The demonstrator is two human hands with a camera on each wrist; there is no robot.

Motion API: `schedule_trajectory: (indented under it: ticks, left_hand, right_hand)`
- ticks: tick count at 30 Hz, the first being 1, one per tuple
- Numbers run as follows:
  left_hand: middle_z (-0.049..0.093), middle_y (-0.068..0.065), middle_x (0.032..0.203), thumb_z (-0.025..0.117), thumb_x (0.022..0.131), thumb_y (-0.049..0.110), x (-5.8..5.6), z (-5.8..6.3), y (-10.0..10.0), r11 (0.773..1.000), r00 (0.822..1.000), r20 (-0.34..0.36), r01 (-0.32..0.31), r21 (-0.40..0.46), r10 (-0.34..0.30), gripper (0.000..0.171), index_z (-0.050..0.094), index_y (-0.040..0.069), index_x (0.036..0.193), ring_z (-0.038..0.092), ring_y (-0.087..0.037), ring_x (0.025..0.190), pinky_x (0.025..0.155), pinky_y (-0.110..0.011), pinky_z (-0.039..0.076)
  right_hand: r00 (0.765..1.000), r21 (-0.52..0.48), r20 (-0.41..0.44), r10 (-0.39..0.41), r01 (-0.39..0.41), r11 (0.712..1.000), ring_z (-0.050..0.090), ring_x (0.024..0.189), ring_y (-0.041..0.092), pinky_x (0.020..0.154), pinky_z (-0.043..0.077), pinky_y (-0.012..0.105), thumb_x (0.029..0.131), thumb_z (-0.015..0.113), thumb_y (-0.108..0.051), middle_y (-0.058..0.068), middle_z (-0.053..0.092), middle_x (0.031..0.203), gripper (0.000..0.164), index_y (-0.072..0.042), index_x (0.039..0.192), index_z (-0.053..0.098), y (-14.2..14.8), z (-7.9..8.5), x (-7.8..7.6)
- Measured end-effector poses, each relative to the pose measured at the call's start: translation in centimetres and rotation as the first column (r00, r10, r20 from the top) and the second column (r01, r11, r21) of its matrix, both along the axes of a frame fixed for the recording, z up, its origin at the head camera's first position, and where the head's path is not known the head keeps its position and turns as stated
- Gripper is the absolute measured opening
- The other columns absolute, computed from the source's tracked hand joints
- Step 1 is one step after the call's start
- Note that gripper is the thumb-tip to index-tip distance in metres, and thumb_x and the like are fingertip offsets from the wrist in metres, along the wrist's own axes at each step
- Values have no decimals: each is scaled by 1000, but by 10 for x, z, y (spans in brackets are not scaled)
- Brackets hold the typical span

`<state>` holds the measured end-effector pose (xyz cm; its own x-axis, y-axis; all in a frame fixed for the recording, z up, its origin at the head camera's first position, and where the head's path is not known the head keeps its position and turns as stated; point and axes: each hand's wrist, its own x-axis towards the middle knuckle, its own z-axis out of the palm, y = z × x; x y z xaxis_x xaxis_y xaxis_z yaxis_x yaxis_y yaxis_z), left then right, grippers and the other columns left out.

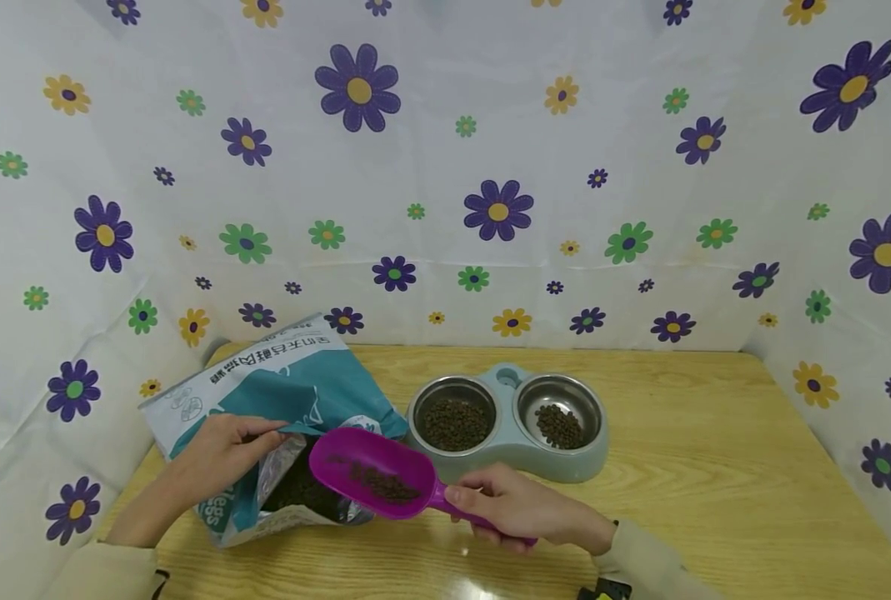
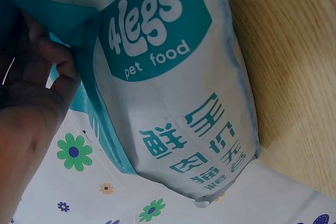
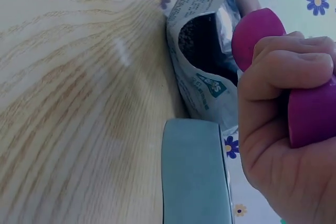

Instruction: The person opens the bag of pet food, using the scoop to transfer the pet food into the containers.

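Observation:
My right hand (image 1: 516, 504) grips the handle of a magenta scoop (image 1: 429, 477), which carries a small heap of brown kibble (image 1: 388, 486). The scoop's bowl overlaps the mouth of a teal and white pet food bag (image 1: 340, 375) in the head view. At the bag's edge, my left hand (image 1: 223, 454) pinches the teal rim between thumb and fingers. Dark kibble shows inside the opened bag (image 3: 197, 40) in the right wrist view. Printed lettering covers the side of the bag (image 2: 163, 87) in the left wrist view.
A pale blue double feeder (image 1: 573, 467) stands right of the bag. Its left steel bowl (image 1: 456, 414) holds a broad layer of kibble, its right bowl (image 1: 558, 410) a smaller pile. The wooden table (image 1: 700, 467) meets a flowered cloth (image 1: 430, 150) at the back and sides.

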<state>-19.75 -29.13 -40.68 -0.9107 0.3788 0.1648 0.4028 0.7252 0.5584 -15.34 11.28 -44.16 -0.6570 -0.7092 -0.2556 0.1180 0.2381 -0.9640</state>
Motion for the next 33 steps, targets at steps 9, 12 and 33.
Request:
schedule_trajectory:
  ticks: [9,12,33]
  left_hand:
    - [44,13,59,62,102,13,0,0,0,1000,1000,21,-9,-14,9,25,76,4,120,29,2,47,46,-24,32]
    - [44,11,59,62,102,13,0,-1,0,1000,999,39,-14,-14,15,26,76,3,122,30,1,47,47,-24,33]
    - [50,9,59,60,104,15,0,1,0,1000,997,71,-18,-7,19,28,75,1,122,27,0,48,48,-25,33]
  right_hand:
    - [1000,-78,-21,-10,9,997,38,36,1,34,31,21,110,46,-37,-4,47,59,52,14,108,55,29,13,1]
    - [999,-91,-30,-26,23,996,39,36,1,35,33,20,111,45,-34,-4,48,60,46,10,106,56,45,13,2]
    - [943,225,-206,-261,305,925,32,35,5,35,33,20,109,48,-42,-5,42,55,46,2,105,59,161,17,3]
